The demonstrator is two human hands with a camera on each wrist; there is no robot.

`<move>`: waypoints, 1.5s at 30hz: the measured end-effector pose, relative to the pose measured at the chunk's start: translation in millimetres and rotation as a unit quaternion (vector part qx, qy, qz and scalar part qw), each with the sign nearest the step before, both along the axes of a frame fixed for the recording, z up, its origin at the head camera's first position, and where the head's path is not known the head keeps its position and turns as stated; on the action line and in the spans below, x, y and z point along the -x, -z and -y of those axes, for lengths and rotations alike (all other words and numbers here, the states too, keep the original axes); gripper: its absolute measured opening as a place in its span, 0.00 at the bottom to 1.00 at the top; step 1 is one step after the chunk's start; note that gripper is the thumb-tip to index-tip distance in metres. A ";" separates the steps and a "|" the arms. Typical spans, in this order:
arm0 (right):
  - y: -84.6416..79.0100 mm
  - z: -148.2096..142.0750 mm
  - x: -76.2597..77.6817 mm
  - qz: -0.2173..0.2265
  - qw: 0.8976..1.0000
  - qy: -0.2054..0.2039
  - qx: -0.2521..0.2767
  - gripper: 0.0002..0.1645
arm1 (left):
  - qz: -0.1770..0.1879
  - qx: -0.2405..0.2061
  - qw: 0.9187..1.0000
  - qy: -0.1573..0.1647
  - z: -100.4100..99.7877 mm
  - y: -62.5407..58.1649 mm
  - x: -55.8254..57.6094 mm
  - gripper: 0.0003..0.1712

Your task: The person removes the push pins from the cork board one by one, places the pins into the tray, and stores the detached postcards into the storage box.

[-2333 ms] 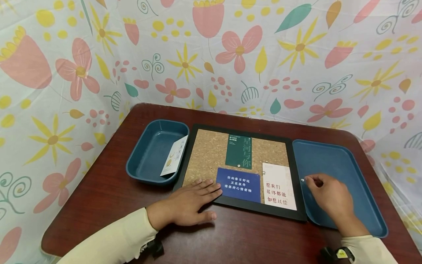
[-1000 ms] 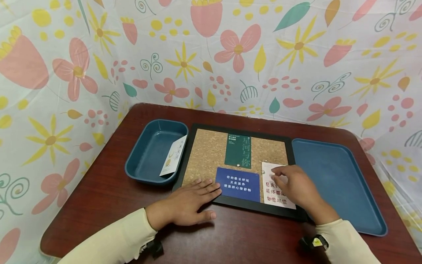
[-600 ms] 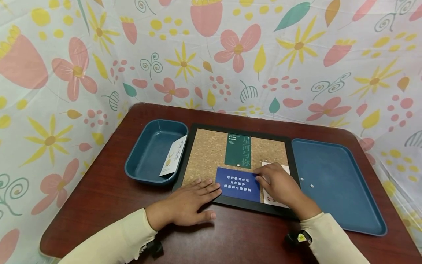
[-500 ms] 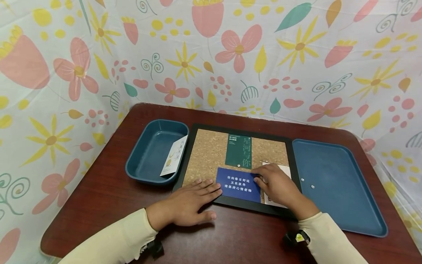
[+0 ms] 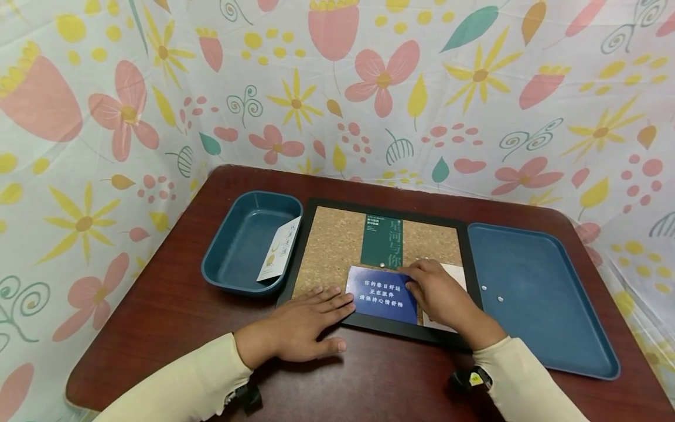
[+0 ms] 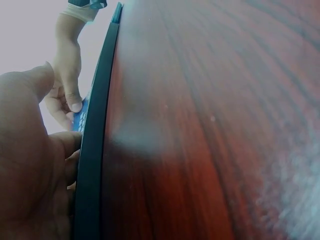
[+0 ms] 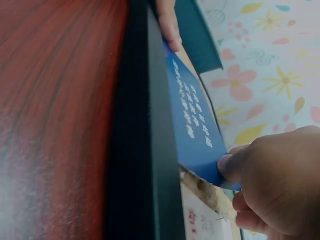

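Note:
A cork board (image 5: 329, 240) in a black frame lies on the table. My right hand (image 5: 440, 293) pinches the upper right corner of a blue card (image 5: 377, 296) with white writing. In the right wrist view, that corner of the card (image 7: 197, 125) is bent up off the cork, with the thumb on its face. My left hand (image 5: 297, 325) rests flat across the frame's lower left, fingertips at the card's left edge. A green card (image 5: 379, 240) lies above, with a small pin (image 5: 382, 265) at its lower edge. The right hand partly covers a white card (image 5: 454, 272).
Left of the board stands a deep blue tray (image 5: 227, 252) with a pale printed card (image 5: 279, 249) leaning inside. A flat blue tray (image 5: 548, 316) lies on the right, holding two small pins (image 5: 500, 299). A flowered cloth (image 5: 337, 117) hangs behind the table.
My right hand has moved left from the flat tray, across the white card, to the blue card's corner. That card's right side has now risen slightly. My left hand has stayed put.

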State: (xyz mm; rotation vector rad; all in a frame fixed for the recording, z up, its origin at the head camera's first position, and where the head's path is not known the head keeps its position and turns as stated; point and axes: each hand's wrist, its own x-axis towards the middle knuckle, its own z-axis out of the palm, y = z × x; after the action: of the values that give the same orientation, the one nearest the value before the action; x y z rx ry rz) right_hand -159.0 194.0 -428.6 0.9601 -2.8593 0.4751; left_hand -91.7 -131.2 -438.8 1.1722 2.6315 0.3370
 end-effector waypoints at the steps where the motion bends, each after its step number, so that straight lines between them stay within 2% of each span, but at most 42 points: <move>1: -1.0 0.3 -0.3 0.008 1.000 0.003 0.006 0.21 | 0.001 0.000 1.000 0.000 -0.1 0.1 -0.1 0.45; 9: -8.9 -1.9 -0.3 0.063 0.995 0.044 0.068 0.12 | -0.001 -0.001 1.000 0.001 -0.2 -1.4 -0.9 0.44; 14: -10.9 -6.0 -1.4 0.065 0.991 0.076 0.093 0.10 | 0.002 -0.004 1.000 0.003 -0.6 -1.3 -0.4 0.44; 19: -13.7 -11.5 -2.5 0.065 0.979 0.130 0.142 0.11 | 0.001 -0.006 1.000 0.007 -0.2 -2.0 -0.1 0.44; 23: -16.4 -14.0 -2.3 0.124 0.958 0.153 0.208 0.10 | 0.002 -0.005 1.000 0.007 0.4 -1.6 0.3 0.45; 27: -19.3 -14.3 -2.6 0.210 0.925 0.165 0.269 0.11 | 0.004 -0.004 1.000 0.007 0.0 -1.6 0.7 0.45; 30: -20.3 -13.2 -4.2 0.258 0.896 0.180 0.315 0.16 | 0.000 -0.003 1.000 0.008 -0.4 -2.0 0.9 0.45; 33: -19.0 -12.5 -6.1 0.267 0.874 0.197 0.355 0.28 | 0.001 0.001 1.000 0.010 -0.7 -3.2 0.9 0.46; 37: -14.7 -12.7 -8.4 0.252 0.863 0.212 0.383 0.41 | 0.008 0.002 1.000 0.008 -0.3 -3.2 1.8 0.46; 45: -9.0 -13.2 -16.4 0.278 0.839 0.219 0.412 0.35 | 0.007 0.001 1.000 0.008 -0.4 -4.1 2.4 0.45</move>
State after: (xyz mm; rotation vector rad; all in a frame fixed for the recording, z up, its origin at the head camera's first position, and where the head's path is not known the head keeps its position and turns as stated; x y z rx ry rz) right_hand -142.6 207.2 -419.6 -0.0081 -2.6215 1.9408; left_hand -94.1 -130.9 -434.7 1.1847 2.6078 0.3391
